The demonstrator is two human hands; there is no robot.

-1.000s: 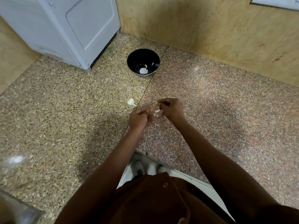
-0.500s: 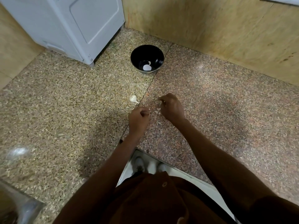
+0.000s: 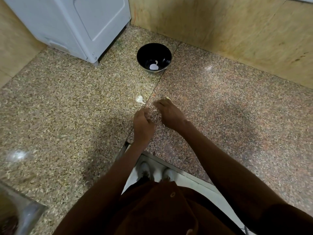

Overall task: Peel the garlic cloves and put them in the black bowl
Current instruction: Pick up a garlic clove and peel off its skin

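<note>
The black bowl (image 3: 165, 53) stands on the granite counter at the back, with one peeled clove (image 3: 153, 66) and a small white scrap inside. My right hand (image 3: 170, 114) hovers over the counter below the bowl and pinches a pale garlic clove (image 3: 168, 98) at its fingertips. Just left of it, my left hand (image 3: 143, 122) has its fingers curled, and nothing shows in them. An unpeeled garlic piece with a stem (image 3: 139, 99) lies on the counter just beyond my left hand. Small skin flakes (image 3: 155, 110) lie between the hands.
A white appliance (image 3: 81, 26) stands at the back left, close to the bowl. Wood-patterned wall panels (image 3: 228, 31) close off the back and right. The counter's front edge (image 3: 177, 170) runs below my arms, with the floor and my shoes beneath. A metal object (image 3: 25, 212) sits at the lower left.
My hands have drawn apart. The right hand has moved forward toward the bowl with the clove showing at its fingertips. The left hand stays curled near the skin flakes.
</note>
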